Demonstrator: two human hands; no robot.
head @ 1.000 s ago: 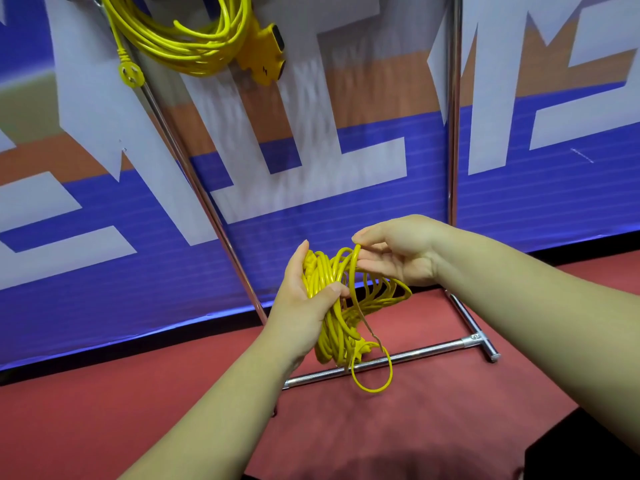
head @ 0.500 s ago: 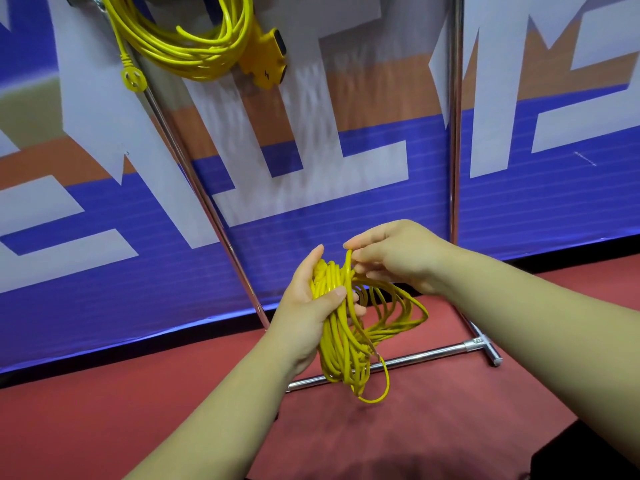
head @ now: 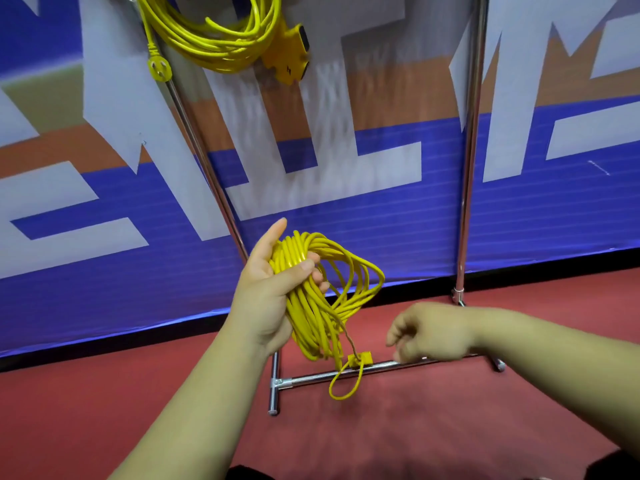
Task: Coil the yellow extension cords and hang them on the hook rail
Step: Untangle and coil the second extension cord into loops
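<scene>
The coiled yellow cord [head: 311, 292] sits in my left hand [head: 266, 296], held up in front of the banner, above the floor. My thumb presses across the bundled strands and my fingers [head: 320, 284] curl round them from behind, except my index finger, which sticks up straight beside the top of the coil. The loops fan out to the right of my grip and hang down below it. At the bottom dangles 1 small loop [head: 346, 384], with a little yellow tag [head: 360, 359] just above it on a thin brown tie.

My right hand [head: 429, 332] is lower and to the right, apart from the cord; it is blurred, its fingers loosely curled with nothing in them.

Behind the coil lies the chrome base bar [head: 311, 377] of the rack on the red floor [head: 104, 410]. A 2nd yellow cord [head: 214, 39] hangs coiled at the rack's top, its plug [head: 160, 69] dangling left and its socket block [head: 289, 53] right. The blue, white and orange banner [head: 346, 220] fills the background.
</scene>
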